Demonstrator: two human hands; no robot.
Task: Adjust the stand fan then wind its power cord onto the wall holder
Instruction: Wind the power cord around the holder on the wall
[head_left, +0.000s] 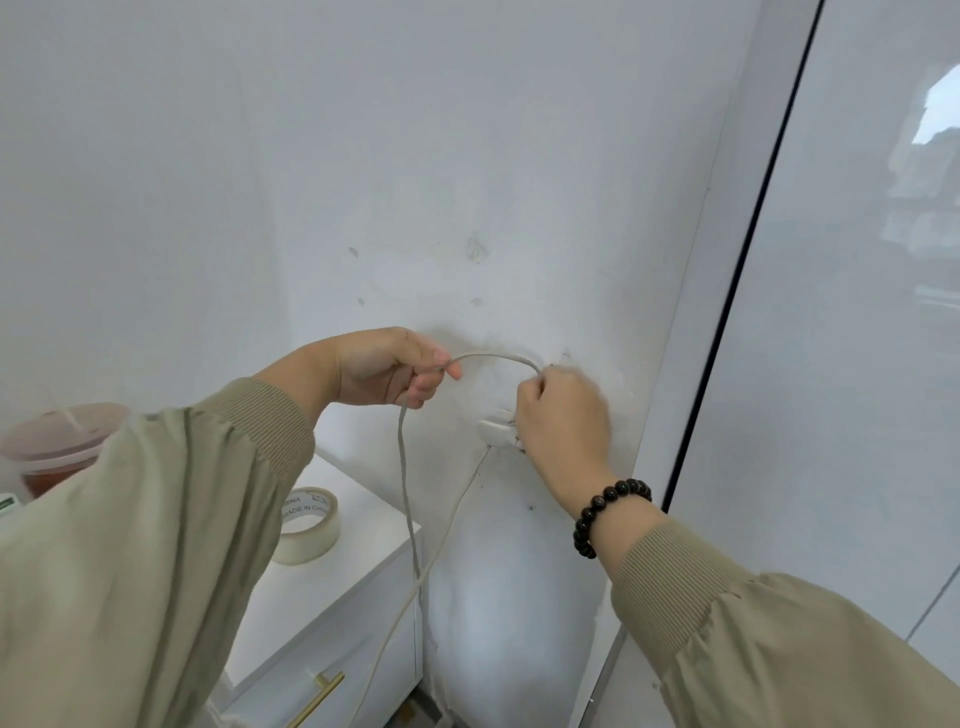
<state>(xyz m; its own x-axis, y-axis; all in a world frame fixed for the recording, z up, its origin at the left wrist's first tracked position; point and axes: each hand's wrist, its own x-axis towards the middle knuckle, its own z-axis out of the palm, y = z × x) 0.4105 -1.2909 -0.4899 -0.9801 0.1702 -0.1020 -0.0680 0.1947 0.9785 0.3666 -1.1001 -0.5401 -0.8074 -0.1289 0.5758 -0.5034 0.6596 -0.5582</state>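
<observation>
A grey power cord arcs between my two hands in front of the white wall. My left hand pinches the cord at the arc's left end, and from there the cord hangs down past the cabinet. My right hand is closed on the cord's other end, right against a small white wall holder. My fingers hide most of that holder. A second, thinner strand drops from the holder and meets the hanging cord lower down. The stand fan is out of view.
A white cabinet with a brass handle stands at the lower left, with a roll of tape and a lidded tub of red contents on it. A glass panel with a dark frame bounds the wall on the right.
</observation>
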